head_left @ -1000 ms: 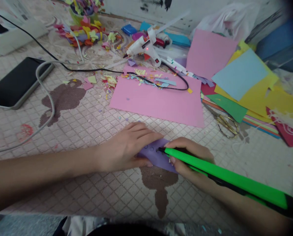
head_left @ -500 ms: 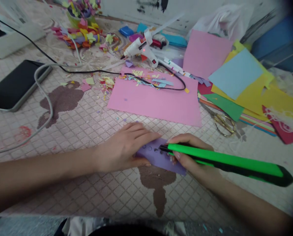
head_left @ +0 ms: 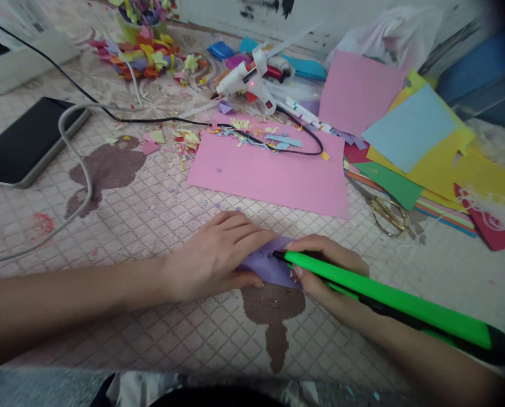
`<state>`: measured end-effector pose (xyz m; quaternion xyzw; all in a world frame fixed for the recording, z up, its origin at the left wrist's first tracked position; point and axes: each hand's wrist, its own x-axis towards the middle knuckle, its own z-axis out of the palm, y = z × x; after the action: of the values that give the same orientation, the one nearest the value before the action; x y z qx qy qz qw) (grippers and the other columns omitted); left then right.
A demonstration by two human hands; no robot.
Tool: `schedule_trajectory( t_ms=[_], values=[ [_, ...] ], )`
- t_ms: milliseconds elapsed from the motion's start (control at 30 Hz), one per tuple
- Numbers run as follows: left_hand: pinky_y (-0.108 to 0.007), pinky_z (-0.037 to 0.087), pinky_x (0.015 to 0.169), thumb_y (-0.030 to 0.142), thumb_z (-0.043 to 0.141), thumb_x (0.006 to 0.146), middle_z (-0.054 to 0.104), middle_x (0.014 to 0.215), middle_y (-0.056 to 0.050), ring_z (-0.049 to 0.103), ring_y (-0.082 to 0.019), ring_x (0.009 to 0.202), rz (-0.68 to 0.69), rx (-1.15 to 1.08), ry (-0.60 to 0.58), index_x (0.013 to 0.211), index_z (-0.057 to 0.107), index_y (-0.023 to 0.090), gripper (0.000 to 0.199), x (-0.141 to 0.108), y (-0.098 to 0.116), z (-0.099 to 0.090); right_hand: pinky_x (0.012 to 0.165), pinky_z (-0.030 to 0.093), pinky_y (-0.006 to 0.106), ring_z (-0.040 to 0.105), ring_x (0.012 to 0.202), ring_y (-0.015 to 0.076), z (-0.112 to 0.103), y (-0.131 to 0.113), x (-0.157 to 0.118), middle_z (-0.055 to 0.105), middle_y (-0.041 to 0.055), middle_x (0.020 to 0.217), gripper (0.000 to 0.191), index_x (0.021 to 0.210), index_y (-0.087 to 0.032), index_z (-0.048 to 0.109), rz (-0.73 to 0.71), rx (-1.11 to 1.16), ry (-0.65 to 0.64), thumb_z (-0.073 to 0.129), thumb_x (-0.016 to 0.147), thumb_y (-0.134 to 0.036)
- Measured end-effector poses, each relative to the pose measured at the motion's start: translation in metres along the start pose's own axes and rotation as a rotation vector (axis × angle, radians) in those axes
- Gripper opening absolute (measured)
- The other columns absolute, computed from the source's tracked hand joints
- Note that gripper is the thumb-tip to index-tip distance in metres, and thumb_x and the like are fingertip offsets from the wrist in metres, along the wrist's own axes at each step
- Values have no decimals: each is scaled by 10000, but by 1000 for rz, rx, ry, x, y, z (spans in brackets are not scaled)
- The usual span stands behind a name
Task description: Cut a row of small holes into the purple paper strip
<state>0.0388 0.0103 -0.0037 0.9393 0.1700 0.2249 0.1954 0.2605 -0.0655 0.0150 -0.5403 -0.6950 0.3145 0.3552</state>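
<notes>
A small purple sheet (head_left: 273, 272) with little circles marked on it lies on the patterned tablecloth in front of me. My left hand (head_left: 218, 254) rests flat across its left part, fingers stretched out and covering that end. In my right hand (head_left: 329, 271) is a green and black utility knife (head_left: 388, 297), gripped like a pen. Its dark tip touches or hovers just over the sheet near the circles; the blade itself is too small to make out. The right fingers lie against the sheet's right end and hide part of it.
Beyond my hands is a pink sheet (head_left: 273, 183) with paper scraps and a black cable. A white glue gun (head_left: 252, 82) stands behind it. Gold-handled scissors (head_left: 388, 215) and stacked coloured sheets (head_left: 409, 133) are at right. A phone (head_left: 30, 141) and grey cable (head_left: 87, 175) lie left.
The knife's rear end has dropped lower and its tip has shifted slightly left. My right hand now covers more of the sheet's right corner. My left hand stays in place.
</notes>
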Motion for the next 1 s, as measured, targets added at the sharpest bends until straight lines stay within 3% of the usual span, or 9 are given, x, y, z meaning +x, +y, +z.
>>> schedule_trajectory(
  t_ms=[133,367,667,1000],
  values=[
    [-433,427,972,413,728,825,645,1177,-115,566,-275,1092,-9,6,-6,1296,447,120,621,0,0,0,610,529,228,650,680,115,-1,0,1,694,-14,821,227,970,-241,652,-6,11,-22,600,800,-99],
    [-432,426,981,421,747,804,641,1186,-108,567,-267,1094,-11,7,-5,1306,442,118,661,0,-1,0,533,526,186,653,612,98,-2,3,0,687,-29,748,177,960,-240,648,107,127,27,602,821,-140],
    [-422,422,983,389,766,791,642,1175,-108,565,-268,1091,-20,17,-21,1304,443,109,668,-1,1,-2,588,513,200,648,659,97,-1,2,0,693,-30,795,195,959,-247,653,25,11,27,607,809,-132],
    [-423,423,984,386,767,789,644,1164,-109,565,-268,1088,-19,20,-12,1291,460,101,654,-1,1,-1,630,504,222,637,710,108,0,3,-1,686,-27,842,228,981,-262,650,9,55,-25,610,812,-115]
  ],
)
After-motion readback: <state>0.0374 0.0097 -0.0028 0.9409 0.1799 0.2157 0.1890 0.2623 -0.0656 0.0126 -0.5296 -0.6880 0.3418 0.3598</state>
